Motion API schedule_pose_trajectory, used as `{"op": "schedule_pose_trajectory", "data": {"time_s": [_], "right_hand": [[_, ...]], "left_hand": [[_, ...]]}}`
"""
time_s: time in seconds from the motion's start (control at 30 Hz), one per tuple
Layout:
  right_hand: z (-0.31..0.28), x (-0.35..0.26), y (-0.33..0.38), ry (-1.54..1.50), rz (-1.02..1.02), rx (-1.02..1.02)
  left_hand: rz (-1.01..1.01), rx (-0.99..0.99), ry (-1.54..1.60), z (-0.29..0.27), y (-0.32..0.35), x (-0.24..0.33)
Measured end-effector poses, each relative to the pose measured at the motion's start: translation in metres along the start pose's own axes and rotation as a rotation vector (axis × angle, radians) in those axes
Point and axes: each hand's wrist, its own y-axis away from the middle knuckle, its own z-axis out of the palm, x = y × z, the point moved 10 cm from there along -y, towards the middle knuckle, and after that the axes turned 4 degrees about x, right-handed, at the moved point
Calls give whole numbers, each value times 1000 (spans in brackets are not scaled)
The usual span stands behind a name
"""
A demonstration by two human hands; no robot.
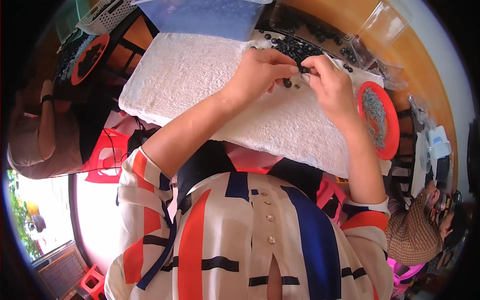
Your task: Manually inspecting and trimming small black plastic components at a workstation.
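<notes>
Two hands, left (257,70) and right (327,80), are met over towel (190,75); one black ring (303,69) is pinched in both grips; rings (295,48) piled beyond.

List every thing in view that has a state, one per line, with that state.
left hand: fingers pinched together, meeting the right hand over the towel
right hand: fingers pinched on a small black ring
white towel: spread flat on the table
black rings: loose pile at the towel's far edge
red dish: holds a heap of small grey parts
clear lid: tilted up, open
blue bin: closed by a lid
</notes>
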Motion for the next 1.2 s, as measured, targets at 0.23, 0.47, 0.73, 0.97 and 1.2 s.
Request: {"op": "schedule_pose_trajectory", "data": {"time_s": [0.23, 0.47, 0.73, 0.97, 1.2], "right_hand": [[4, -16, -3, -172, -62, 28], [-10, -3, -1, -229, -3, 132], [-8, -16, 1, -130, -117, 163], [-9, -20, 2, -131, -183, 218], [-5, -32, 4, -3, -249, 191]], "left_hand": [[-68, -92, 377, 8, -4, -16], [-158, -183, 629, 15, -2, -22], [-152, -179, 559, 16, 0, -23], [-146, -211, 603, 17, 1, -20], [-117, -182, 615, 14, -2, -20]]}}
